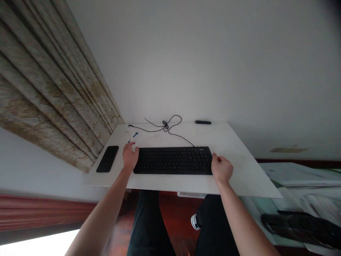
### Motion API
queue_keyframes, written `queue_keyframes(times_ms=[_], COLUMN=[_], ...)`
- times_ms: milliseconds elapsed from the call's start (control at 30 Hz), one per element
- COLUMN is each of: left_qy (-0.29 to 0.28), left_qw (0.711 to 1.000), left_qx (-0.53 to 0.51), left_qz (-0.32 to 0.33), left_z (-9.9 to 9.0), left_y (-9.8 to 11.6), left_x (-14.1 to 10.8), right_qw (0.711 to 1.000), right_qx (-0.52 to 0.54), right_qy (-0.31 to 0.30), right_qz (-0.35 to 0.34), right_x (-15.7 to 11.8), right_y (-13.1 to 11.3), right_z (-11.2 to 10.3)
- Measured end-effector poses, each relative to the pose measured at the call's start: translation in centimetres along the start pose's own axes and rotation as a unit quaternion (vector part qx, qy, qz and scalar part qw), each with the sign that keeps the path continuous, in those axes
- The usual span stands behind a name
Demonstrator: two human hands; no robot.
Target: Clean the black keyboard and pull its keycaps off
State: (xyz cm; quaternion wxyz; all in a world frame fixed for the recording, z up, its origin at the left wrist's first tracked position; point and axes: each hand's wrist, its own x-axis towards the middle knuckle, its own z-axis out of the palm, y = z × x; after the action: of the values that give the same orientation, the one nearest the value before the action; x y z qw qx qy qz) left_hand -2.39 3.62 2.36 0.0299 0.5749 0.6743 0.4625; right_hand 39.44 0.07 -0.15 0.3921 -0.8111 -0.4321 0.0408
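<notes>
A black keyboard lies flat on the white table, its cable running back into a tied bundle. At the keyboard's left end rests my left hand, thumb against the edge and fingers curled near a small blue item. My right hand is at the right end, its fingers bent and closed against that edge. The keyboard sits between both hands. A blue piece lies just beyond my left hand.
To the left lies a black phone. A dark slim object is at the back edge by the wall. Patterned curtains hang at the left. Right of the table are plastic-wrapped items and a black bag.
</notes>
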Motion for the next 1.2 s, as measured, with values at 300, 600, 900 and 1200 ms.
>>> queue_keyframes(times_ms=[300,600,900,1200], left_qy=[-0.046,-0.084,-0.118,-0.185], left_qw=[0.993,0.995,0.992,0.979], left_qx=[0.089,0.029,-0.053,-0.054], left_qz=[-0.059,0.049,0.003,0.061], left_z=[1.4,2.5,-1.4,-2.8], left_y=[-1.8,1.6,1.8,2.3], left_x=[7.9,6.4,-5.9,-9.7], right_qw=[1.0,1.0,0.999,0.983], right_qx=[0.0,-0.011,-0.027,0.091], right_qy=[-0.003,-0.008,-0.024,-0.161], right_qz=[0.007,0.013,0.001,0.002], right_x=[0.2,0.4,0.2,1.1], right_y=[0.2,0.2,0.1,-0.4], right_z=[0.3,0.5,0.4,-0.5])
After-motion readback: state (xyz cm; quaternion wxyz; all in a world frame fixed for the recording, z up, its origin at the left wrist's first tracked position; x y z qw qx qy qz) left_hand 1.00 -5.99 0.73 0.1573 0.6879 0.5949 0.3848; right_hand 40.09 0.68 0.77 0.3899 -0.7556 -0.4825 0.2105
